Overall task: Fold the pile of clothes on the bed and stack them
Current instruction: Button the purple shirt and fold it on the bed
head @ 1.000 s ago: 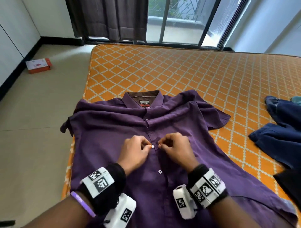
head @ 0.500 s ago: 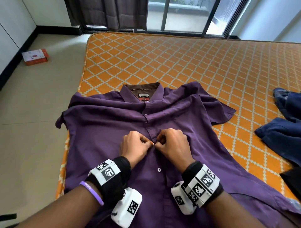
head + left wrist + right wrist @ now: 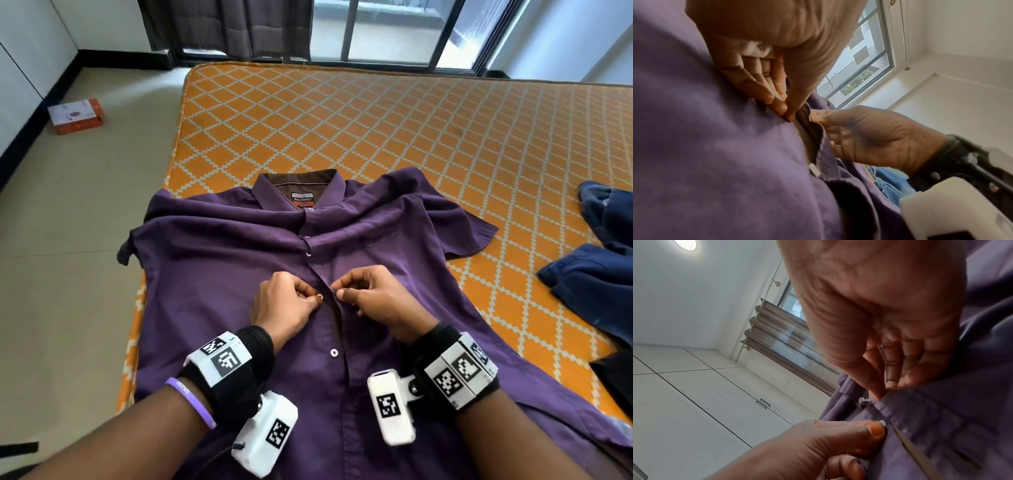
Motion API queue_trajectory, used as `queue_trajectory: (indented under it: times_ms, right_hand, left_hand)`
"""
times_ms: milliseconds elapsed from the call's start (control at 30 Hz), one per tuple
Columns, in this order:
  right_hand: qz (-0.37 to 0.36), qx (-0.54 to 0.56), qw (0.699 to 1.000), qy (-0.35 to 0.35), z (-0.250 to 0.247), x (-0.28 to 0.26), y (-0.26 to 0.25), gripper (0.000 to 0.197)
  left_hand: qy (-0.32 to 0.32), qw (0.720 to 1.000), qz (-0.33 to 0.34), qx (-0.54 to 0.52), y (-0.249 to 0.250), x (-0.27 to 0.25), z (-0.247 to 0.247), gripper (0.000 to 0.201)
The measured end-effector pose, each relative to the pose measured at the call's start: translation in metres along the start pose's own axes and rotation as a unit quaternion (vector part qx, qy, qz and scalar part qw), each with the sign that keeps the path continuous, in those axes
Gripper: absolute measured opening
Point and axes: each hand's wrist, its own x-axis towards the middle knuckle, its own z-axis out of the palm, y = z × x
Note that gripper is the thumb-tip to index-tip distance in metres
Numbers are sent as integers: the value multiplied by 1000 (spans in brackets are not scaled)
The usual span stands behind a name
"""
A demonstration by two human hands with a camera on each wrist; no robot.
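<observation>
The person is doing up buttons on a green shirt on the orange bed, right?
Not quite. The shirt is purple, not green, as the head view shows. The rest holds: the left hand and right hand pinch its front at a button, and it lies on the orange bed.

A shirt [image 3: 222, 274] is lying on the near left part of the mattress [image 3: 411, 137], trousers [image 3: 596, 274] lying at its right edge, a box [image 3: 76, 115] sitting on the floor [image 3: 68, 240] to the left.

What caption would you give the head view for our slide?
Both hands, left hand and right hand, pinch the purple shirt placket on the orange bed.
</observation>
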Motion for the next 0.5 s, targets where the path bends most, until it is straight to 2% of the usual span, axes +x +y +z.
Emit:
queue_trajectory:
  times_ms: [100, 267, 500]
  right_hand:
    - [0, -13, 1000, 13, 3, 3, 3, 13]
    - [-2, -27, 999, 26, 7, 6, 5, 9]
    - [1, 10, 1000, 11, 5, 2, 1, 9]
  left_hand:
    - [8, 1000, -1, 8, 2, 0, 0, 13]
    - [-16, 1000, 1, 8, 7, 1, -4, 11]
    - [-52, 987, -34, -149, 19, -6, -8, 8]
